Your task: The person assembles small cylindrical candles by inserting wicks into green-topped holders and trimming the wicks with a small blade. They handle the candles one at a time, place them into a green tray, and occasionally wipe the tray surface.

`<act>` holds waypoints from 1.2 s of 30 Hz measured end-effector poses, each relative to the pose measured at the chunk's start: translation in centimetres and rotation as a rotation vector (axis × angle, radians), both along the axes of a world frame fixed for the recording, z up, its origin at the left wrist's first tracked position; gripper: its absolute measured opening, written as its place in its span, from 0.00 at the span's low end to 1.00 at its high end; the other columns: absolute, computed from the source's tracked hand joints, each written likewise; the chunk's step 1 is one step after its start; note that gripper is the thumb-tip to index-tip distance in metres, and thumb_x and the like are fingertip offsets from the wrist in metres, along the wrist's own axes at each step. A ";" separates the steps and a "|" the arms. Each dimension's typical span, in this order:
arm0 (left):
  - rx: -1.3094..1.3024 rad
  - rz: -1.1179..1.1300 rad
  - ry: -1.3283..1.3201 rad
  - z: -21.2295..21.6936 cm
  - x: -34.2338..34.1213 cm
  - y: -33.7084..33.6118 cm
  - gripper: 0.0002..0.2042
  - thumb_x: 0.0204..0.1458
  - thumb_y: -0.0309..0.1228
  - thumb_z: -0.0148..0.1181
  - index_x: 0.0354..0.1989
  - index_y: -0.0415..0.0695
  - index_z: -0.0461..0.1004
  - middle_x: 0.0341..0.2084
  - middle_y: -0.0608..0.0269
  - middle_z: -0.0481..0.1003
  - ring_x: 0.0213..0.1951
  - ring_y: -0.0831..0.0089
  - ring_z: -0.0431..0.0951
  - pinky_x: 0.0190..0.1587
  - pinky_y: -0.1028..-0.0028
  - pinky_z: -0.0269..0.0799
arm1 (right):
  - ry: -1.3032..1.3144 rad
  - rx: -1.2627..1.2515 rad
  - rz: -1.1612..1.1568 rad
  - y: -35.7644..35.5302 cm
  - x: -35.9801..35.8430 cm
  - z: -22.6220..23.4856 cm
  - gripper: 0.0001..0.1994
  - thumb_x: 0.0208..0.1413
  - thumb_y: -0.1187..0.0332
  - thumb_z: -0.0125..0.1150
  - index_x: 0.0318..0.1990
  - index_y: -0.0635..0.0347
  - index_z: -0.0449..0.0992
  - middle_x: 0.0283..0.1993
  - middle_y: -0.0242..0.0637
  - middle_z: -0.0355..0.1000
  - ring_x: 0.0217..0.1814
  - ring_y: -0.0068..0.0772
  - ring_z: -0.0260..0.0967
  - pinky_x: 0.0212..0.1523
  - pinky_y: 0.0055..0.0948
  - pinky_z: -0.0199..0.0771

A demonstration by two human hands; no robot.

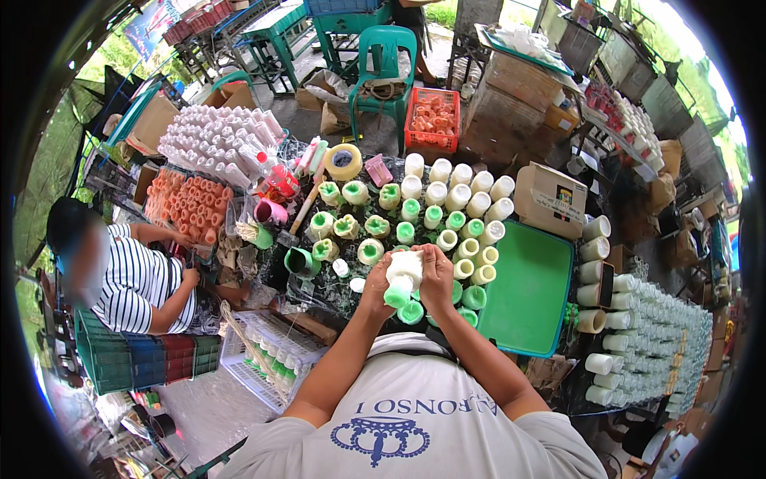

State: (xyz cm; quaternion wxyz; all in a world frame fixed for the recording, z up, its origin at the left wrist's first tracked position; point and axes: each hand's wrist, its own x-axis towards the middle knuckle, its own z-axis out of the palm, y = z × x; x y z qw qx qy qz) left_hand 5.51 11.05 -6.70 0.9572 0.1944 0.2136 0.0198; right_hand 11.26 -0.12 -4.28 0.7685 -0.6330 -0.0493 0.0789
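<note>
**Both hands closed on a white-and-green cone at the middle of the table**

Just below the centre of the frame, the left hand (377,281) and the right hand (436,275) meet around one cone (401,278), white on top and green at its lower end. The fingers of both hands are curled shut on it, the left gripping from its side and the right wrapped over the top and far side. The cone is held upright, lifted just above the table (351,291).

Above the hands, across the middle of the frame, stand rows of similar cones (447,209), white ones farther back and green-capped ones nearer. To the right of the hands lies a flat green tray (528,291), bare on top. Above it, at upper right of centre, sits a tan cardboard box (549,198) with a small coloured square label and a pale strip label on its near face. A roll of yellowish tape (343,160) lies at upper centre-left, beside a stack of white tubes (215,144) and a cluster of orange tubes (191,209). A red crate (432,118) with orange pieces rests on the ground at upper centre, next to a green plastic chair (381,68).

At left, a person in a striped shirt (136,286) sits near the table. A white basket (267,355) holding small green-capped bottles sits at lower left of centre. White rolls (638,319) are piled along the right side.
</note>
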 end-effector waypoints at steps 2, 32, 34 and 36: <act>0.203 -0.013 -0.073 2.0 -0.8 0.4 0.15 0.74 0.41 0.50 0.55 0.42 0.71 0.51 0.58 0.78 0.51 0.66 0.81 0.57 0.65 0.78 | 0.064 -0.054 0.194 -0.6 1.6 -1.0 0.21 0.78 0.58 0.47 0.42 0.70 0.79 0.35 0.34 0.78 0.36 0.23 0.72 0.40 0.27 0.73; 0.262 0.372 -0.080 1.3 -4.2 0.1 0.25 0.70 0.44 0.54 0.73 0.52 0.64 0.65 0.67 0.72 0.65 0.71 0.71 0.68 0.61 0.64 | -0.048 0.024 0.555 3.3 -1.2 0.9 0.23 0.80 0.60 0.42 0.70 0.66 0.70 0.58 0.38 0.75 0.56 0.27 0.72 0.58 0.28 0.73; 0.364 0.431 -0.083 0.9 -4.5 0.1 0.23 0.73 0.41 0.51 0.71 0.44 0.65 0.63 0.61 0.73 0.63 0.69 0.74 0.68 0.63 0.68 | -0.109 -0.071 0.545 3.3 -1.8 1.3 0.24 0.80 0.59 0.41 0.67 0.68 0.72 0.58 0.42 0.75 0.56 0.28 0.72 0.58 0.29 0.72; 0.431 0.488 -0.020 1.6 -4.8 0.2 0.21 0.74 0.39 0.48 0.69 0.40 0.68 0.59 0.58 0.76 0.58 0.69 0.79 0.62 0.65 0.75 | -0.211 -0.218 0.514 3.1 -2.3 3.0 0.25 0.80 0.58 0.40 0.65 0.71 0.74 0.56 0.47 0.76 0.54 0.35 0.75 0.56 0.32 0.73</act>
